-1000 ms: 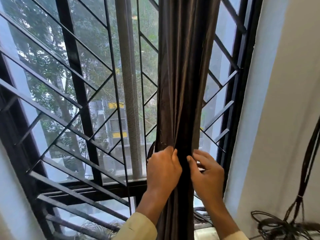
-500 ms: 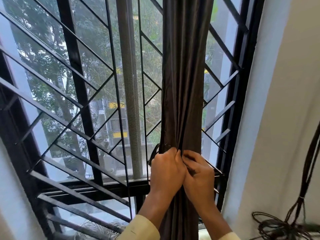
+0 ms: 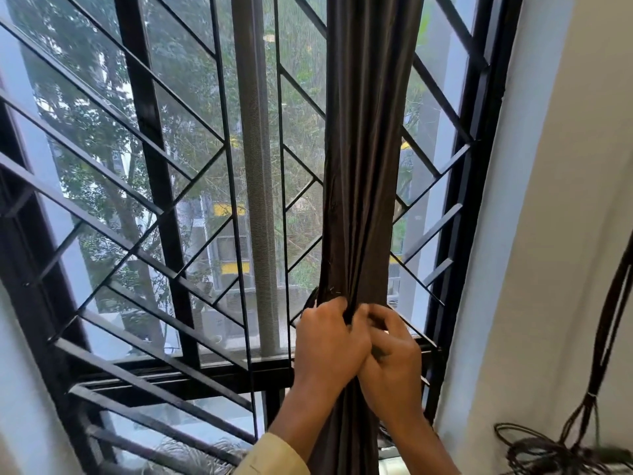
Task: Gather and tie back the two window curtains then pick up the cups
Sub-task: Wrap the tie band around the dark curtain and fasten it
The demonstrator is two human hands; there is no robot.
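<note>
A dark brown curtain (image 3: 363,166) hangs gathered into a narrow bunch in front of the right part of the window. My left hand (image 3: 327,341) grips the bunch from the left side, fingers curled round the folds. My right hand (image 3: 390,358) grips it from the right, pressed against the left hand, fingers curled into the fabric. A thin dark strip shows just left of the left hand, partly hidden. No cups are in view.
A black metal window grille (image 3: 154,207) with diagonal bars covers the window behind the curtain. A white wall (image 3: 548,234) stands to the right. Dark cables (image 3: 561,447) hang down that wall and coil at the bottom right.
My two hands, apart on the curtain a second ago, have closed together and squeeze the bunch tighter. The curtain has narrowed at the grip.
</note>
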